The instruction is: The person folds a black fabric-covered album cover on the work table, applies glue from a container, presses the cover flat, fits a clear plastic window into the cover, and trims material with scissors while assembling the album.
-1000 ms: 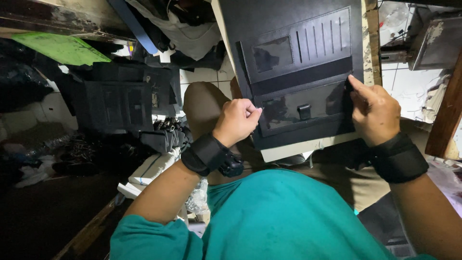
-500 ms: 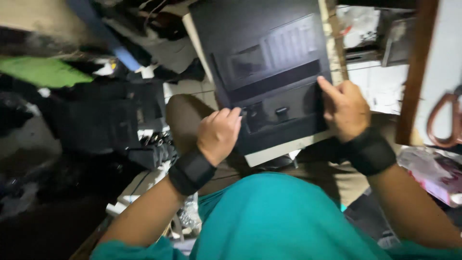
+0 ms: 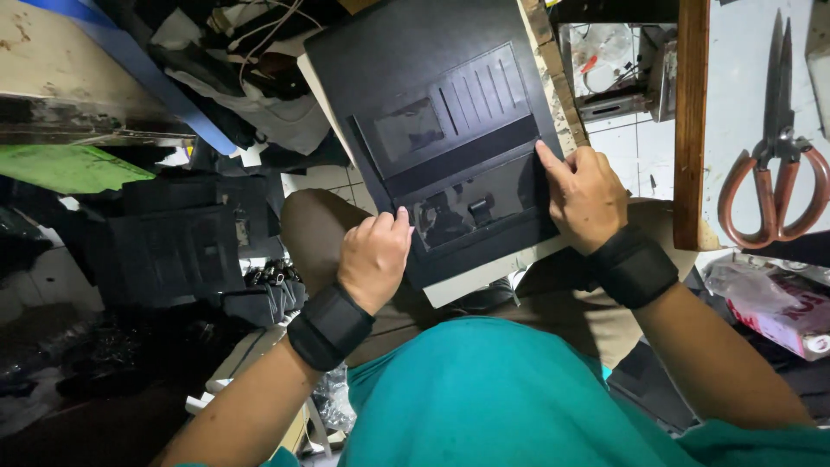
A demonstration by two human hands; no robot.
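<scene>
A large black leather panel (image 3: 432, 95) with stitched card slots and a clear window pocket lies on a pale board over my lap. My left hand (image 3: 373, 259) rests curled on the panel's lower left edge, fingertips pressing beside the window pocket. My right hand (image 3: 586, 195) presses its index finger on the panel's right side, at the strip above the window pocket. Both wrists wear black bands. My teal shirt fills the bottom of the view.
Large scissors with brown handles (image 3: 776, 173) lie on a white table at the right, behind a wooden edge (image 3: 692, 121). A stack of black leather pieces (image 3: 186, 246) sits at the left, with a green sheet (image 3: 69, 166) and fabric scraps beyond.
The view has shifted, bringing the scissors and white table into sight. My left hand slid slightly right along the panel's lower edge; my right hand stays on the panel's right side.
</scene>
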